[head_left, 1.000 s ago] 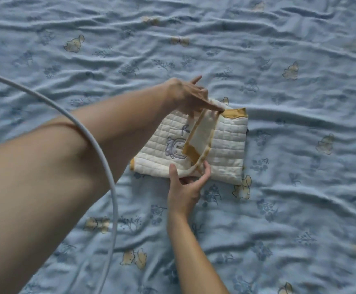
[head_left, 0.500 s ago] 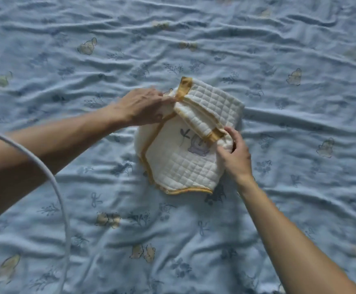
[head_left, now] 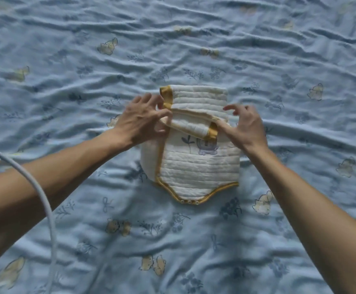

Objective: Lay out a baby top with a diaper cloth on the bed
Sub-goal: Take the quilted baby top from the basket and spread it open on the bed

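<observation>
Rumpled blue bed [head_left: 279, 219] carried the quilted baby top [head_left: 194, 166], left hand [head_left: 140, 126] and right hand [head_left: 247, 128] pinching its folded strip at twelve o'clock.

A white cable [head_left: 45, 204] curves over the left forearm

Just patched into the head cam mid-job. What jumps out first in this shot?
A folded white quilted baby top with mustard trim lies mid-frame on the rumpled blue printed bedsheet, snap end toward the camera. Both hands meet at its folded upper part: the left hand pinches the left edge, the right hand pinches the mustard-trimmed flap at the right. A white cable curves across the lower left.
</observation>
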Tool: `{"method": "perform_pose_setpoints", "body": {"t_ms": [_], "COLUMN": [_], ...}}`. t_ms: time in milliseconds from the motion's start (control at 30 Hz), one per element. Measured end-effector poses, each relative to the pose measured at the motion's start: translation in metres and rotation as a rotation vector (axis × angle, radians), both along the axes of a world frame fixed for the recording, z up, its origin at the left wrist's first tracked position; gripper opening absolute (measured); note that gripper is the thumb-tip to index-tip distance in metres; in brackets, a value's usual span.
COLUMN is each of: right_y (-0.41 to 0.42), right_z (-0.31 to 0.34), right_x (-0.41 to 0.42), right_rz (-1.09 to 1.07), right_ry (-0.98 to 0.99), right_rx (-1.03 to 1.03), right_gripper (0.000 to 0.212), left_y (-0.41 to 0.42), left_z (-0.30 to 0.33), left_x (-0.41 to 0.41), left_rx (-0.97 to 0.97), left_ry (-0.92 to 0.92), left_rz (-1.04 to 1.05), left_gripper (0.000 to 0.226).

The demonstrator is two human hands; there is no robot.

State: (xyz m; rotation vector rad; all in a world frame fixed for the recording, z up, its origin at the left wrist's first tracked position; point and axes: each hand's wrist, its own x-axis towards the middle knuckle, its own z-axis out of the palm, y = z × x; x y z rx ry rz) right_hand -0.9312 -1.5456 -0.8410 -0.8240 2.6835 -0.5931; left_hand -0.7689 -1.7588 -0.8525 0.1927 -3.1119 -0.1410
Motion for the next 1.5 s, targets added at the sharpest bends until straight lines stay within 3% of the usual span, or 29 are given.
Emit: {"method": "perform_pose_setpoints", "body": {"t_ms": [67,200,333,500,633,733,833,933,1033,1067,1133,1200,1267,1400,1500], "right_y": [-0.024,-0.068,-0.071,-0.059,-0.026,0.008,0.038,0.056,0.06,0.059,0.058,0.056,0.047,0.001,-0.032], "right_z": [0.005,0.002,-0.003,0.01,0.019,0.013,-0.006,-0.023,-0.026,-0.025,-0.018,-0.009,0.0,-0.002,-0.014], "right_x": [0.003,0.02,0.023,0.002,-0.025,-0.035,-0.038,-0.043,-0.055,-0.058,-0.059,-0.043,-0.005,0.079,0.115], "right_rz": [0.15,0.567,0.52,0.085,-0.41,-0.797,-1.0,-1.073,-1.06,-1.063,-1.073,-1.012,-0.688,0.101,0.316], "right_ry": [0.133,0.306,0.399,0.123,-0.26,-0.58,-0.659,-0.736,-0.804,-0.83,-0.741,-0.427,-0.186,-0.23,-0.075], "right_rx": [-0.011,0.249,0.254,-0.154,-0.671,-1.081,-1.065,-0.92,-0.803,-0.775,-0.675,-0.458,-0.343,-0.062,0.115], "right_gripper": [0.042,0.056,0.032,0.018,0.01,0.023,0.024,0.023,0.017,0.012,0.024,0.039,0.039,0.029,0.045], "left_y": [0.01,0.029,0.038,0.041,0.027,0.008,-0.023,-0.047,-0.055,-0.056,-0.055,-0.044,-0.022,0.033,0.059], "left_z": [0.001,-0.006,-0.013,-0.003,0.002,0.003,-0.009,-0.03,-0.045,-0.047,-0.045,-0.038,-0.031,-0.02,-0.021], "left_x": [-0.016,-0.032,-0.035,-0.032,-0.018,-0.007,0.008,0.022,0.029,0.03,0.032,0.037,0.045,0.064,0.078], "left_rx": [-0.005,-0.023,-0.093,0.166,0.469,0.575,0.546,0.592,0.654,0.657,0.651,0.7,0.676,0.457,0.286], "left_ry": [0.031,0.028,0.014,0.244,0.441,0.581,0.583,0.393,0.199,0.183,0.211,0.292,0.373,0.321,0.182], "left_rz": [-0.13,-0.243,-0.213,-0.012,0.398,0.755,1.005,1.178,1.215,1.215,1.252,1.349,1.303,0.606,0.236], "left_gripper": [0.045,0.038,0.035,0.026,0.018,0.031,0.036,0.038,0.042,0.043,0.043,0.039,0.04,0.032,0.036]}}
